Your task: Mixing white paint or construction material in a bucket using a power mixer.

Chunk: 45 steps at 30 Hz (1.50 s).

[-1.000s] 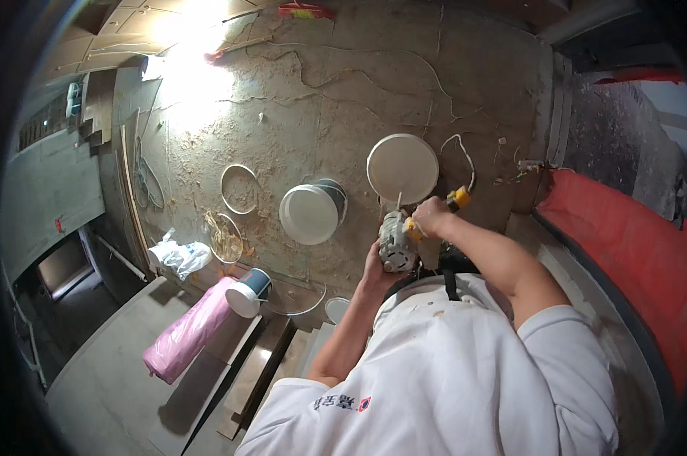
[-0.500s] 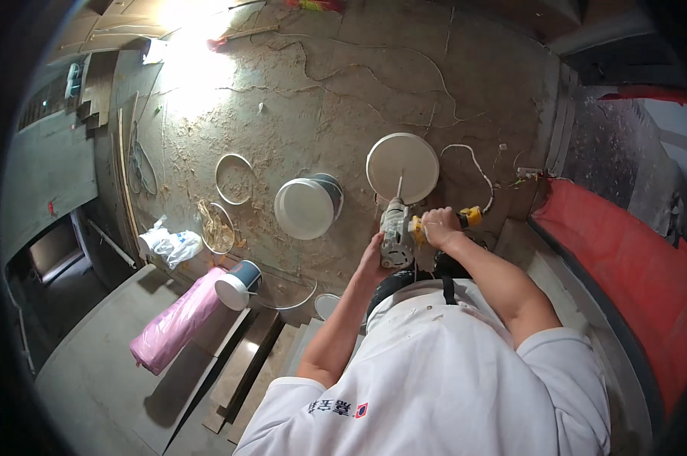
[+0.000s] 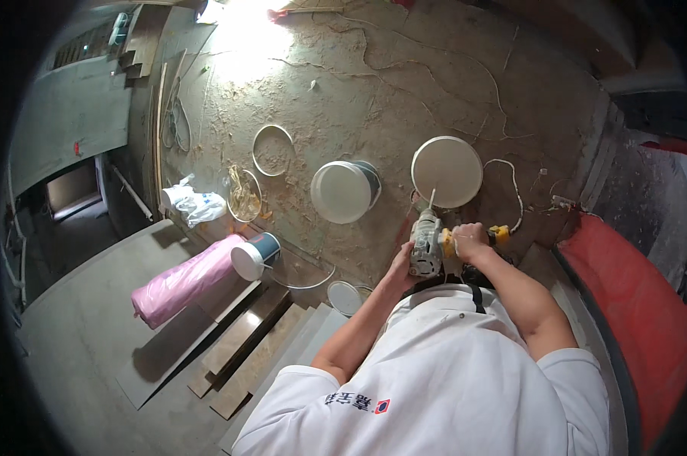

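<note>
Both of my hands hold a dusty electric drill (image 3: 425, 247) with a yellow handle. My left hand (image 3: 402, 264) is closed against the left side of its body, its fingers partly hidden. My right hand (image 3: 470, 242) wraps round the yellow handle on the right. From the drill a pale shaft (image 3: 433, 199) reaches over the near rim of a round bucket (image 3: 480, 173). Its lower end is lost against smooth, off-white material (image 3: 447, 163) filling the bucket. A white cord (image 3: 517, 182) curves beside the bucket toward the handle.
Left of the bucket lies a tipped white pail (image 3: 339, 194); farther left are two round rims and white plastic bags (image 3: 199, 207). A pink wrapped roll (image 3: 187, 281) and small blue-grey bucket (image 3: 266, 249) rest near boards (image 3: 237, 342). Red sheeting (image 3: 625, 304) covers the right side.
The whole view has shifted, so the floor things appear farther right. The drill shaft now crosses nearer the bucket's near rim and tilts more. Both hands keep their hold.
</note>
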Each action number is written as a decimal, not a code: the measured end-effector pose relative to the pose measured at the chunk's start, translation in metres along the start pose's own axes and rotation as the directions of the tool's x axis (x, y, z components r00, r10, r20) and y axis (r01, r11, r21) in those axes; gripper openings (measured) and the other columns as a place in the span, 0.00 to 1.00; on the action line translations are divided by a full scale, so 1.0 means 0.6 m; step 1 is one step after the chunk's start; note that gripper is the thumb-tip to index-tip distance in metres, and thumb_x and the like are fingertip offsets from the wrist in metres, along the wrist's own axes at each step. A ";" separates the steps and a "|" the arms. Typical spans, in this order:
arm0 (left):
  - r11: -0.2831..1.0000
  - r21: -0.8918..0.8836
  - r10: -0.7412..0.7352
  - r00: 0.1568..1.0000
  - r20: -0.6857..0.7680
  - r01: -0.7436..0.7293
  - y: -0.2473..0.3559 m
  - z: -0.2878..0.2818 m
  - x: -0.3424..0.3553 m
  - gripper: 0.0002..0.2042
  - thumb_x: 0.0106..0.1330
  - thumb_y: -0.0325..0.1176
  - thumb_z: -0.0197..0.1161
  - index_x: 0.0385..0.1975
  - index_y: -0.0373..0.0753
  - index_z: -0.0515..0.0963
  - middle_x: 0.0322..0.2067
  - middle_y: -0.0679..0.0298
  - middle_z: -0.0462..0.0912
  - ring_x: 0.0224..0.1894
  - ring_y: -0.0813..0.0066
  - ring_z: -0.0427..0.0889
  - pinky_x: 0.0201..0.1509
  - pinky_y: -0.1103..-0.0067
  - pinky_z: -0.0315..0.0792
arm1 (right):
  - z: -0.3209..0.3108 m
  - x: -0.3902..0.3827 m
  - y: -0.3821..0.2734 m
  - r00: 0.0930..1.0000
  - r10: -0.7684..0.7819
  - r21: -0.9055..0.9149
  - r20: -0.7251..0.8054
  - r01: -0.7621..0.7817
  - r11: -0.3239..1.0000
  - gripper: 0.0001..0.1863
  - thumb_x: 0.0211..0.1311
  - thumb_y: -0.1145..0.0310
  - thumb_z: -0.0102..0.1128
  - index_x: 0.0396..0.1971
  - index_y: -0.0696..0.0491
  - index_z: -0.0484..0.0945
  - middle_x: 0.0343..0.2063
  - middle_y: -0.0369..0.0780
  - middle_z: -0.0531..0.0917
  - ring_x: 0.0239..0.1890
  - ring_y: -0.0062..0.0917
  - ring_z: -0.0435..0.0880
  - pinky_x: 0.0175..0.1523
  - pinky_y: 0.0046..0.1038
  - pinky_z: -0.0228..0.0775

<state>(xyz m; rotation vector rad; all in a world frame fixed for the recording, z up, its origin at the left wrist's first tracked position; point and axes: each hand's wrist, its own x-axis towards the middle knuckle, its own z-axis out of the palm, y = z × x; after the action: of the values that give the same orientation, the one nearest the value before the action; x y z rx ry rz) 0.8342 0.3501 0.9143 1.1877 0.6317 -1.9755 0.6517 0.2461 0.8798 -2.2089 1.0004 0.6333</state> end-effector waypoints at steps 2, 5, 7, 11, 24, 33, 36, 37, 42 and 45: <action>1.000 -0.004 0.013 1.000 0.013 -0.013 0.004 -0.012 0.001 0.25 0.71 0.51 0.40 0.57 0.40 0.70 0.49 0.57 0.79 0.49 0.60 0.80 0.53 0.57 0.74 | -0.002 0.003 -0.010 0.989 0.030 0.032 -0.148 -0.026 0.999 0.05 0.45 0.66 0.62 0.24 0.47 0.84 0.27 0.40 0.86 0.32 0.32 0.86 0.38 0.34 0.75; 0.993 0.097 0.073 0.994 -0.087 -0.065 0.023 -0.021 0.004 0.26 0.69 0.55 0.43 0.57 0.44 0.71 0.49 0.58 0.80 0.50 0.60 0.80 0.52 0.58 0.74 | -0.031 0.006 -0.022 0.991 0.035 -0.067 -0.125 -0.043 0.997 0.06 0.45 0.66 0.62 0.26 0.47 0.83 0.27 0.38 0.85 0.34 0.31 0.86 0.38 0.33 0.75; 0.993 0.098 0.073 0.997 -0.031 -0.070 0.038 -0.011 0.014 0.25 0.69 0.55 0.43 0.56 0.44 0.71 0.49 0.59 0.80 0.50 0.61 0.80 0.51 0.58 0.75 | -0.033 0.010 -0.015 0.989 0.075 -0.059 -0.129 -0.084 0.995 0.05 0.46 0.66 0.62 0.26 0.47 0.82 0.30 0.39 0.85 0.36 0.31 0.85 0.40 0.33 0.75; 0.990 0.136 0.022 0.999 0.031 -0.026 0.042 -0.006 0.026 0.24 0.69 0.55 0.43 0.55 0.45 0.72 0.48 0.60 0.80 0.49 0.61 0.80 0.50 0.57 0.75 | -0.045 -0.008 -0.010 0.974 0.139 0.017 -0.181 -0.138 0.990 0.06 0.52 0.66 0.60 0.24 0.48 0.85 0.26 0.41 0.86 0.33 0.33 0.87 0.39 0.34 0.74; 0.999 -0.050 0.018 0.999 0.050 -0.015 -0.067 0.005 -0.020 0.26 0.70 0.53 0.41 0.56 0.41 0.73 0.51 0.58 0.80 0.53 0.60 0.78 0.61 0.63 0.69 | -0.014 -0.049 -0.007 0.998 0.028 -0.044 0.049 -0.025 0.999 0.08 0.39 0.68 0.66 0.25 0.49 0.85 0.28 0.42 0.86 0.34 0.34 0.87 0.38 0.34 0.78; 0.985 -0.125 0.110 0.992 -0.067 -0.118 -0.101 -0.017 -0.049 0.24 0.68 0.51 0.43 0.52 0.42 0.75 0.46 0.60 0.83 0.47 0.62 0.81 0.56 0.65 0.73 | -0.033 -0.065 -0.041 0.994 -0.073 -0.124 0.082 0.083 0.989 0.07 0.48 0.65 0.62 0.26 0.48 0.86 0.30 0.40 0.87 0.35 0.31 0.87 0.37 0.34 0.78; 0.971 -0.167 0.170 0.985 -0.018 -0.170 -0.123 -0.024 -0.065 0.23 0.69 0.50 0.41 0.52 0.42 0.75 0.47 0.60 0.82 0.48 0.62 0.81 0.56 0.64 0.73 | -0.040 -0.081 -0.053 0.987 -0.139 -0.190 0.086 0.153 0.970 0.07 0.47 0.65 0.63 0.26 0.48 0.86 0.29 0.40 0.87 0.34 0.31 0.87 0.36 0.34 0.78; 0.963 -0.196 0.181 0.983 -0.030 -0.184 -0.124 -0.016 -0.073 0.23 0.70 0.49 0.40 0.52 0.42 0.75 0.46 0.59 0.83 0.47 0.61 0.81 0.56 0.64 0.74 | -0.050 -0.085 -0.059 0.986 -0.153 -0.199 0.066 0.163 0.966 0.07 0.47 0.65 0.63 0.25 0.48 0.86 0.28 0.40 0.87 0.33 0.32 0.87 0.36 0.33 0.78; 0.967 -0.210 0.159 0.985 0.066 -0.142 -0.117 -0.016 -0.102 0.21 0.70 0.45 0.41 0.50 0.40 0.76 0.45 0.59 0.83 0.46 0.62 0.82 0.56 0.63 0.74 | -0.019 -0.076 -0.064 0.990 -0.136 -0.256 0.034 0.140 0.956 0.10 0.42 0.60 0.68 0.25 0.47 0.86 0.27 0.39 0.86 0.33 0.31 0.87 0.34 0.34 0.77; 0.962 -0.223 0.178 0.982 0.065 -0.160 -0.126 -0.058 -0.089 0.21 0.70 0.46 0.41 0.49 0.40 0.76 0.45 0.59 0.83 0.45 0.61 0.82 0.55 0.63 0.75 | -0.027 -0.078 -0.086 0.984 -0.176 -0.312 0.009 0.170 0.935 0.06 0.46 0.65 0.63 0.23 0.48 0.86 0.25 0.41 0.86 0.30 0.32 0.87 0.33 0.34 0.78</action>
<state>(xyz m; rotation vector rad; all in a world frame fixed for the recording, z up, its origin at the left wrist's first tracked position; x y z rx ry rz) 0.8093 0.4392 0.9493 0.9863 0.6608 -1.7549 0.6671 0.2844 0.9383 -2.5499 0.7418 0.7309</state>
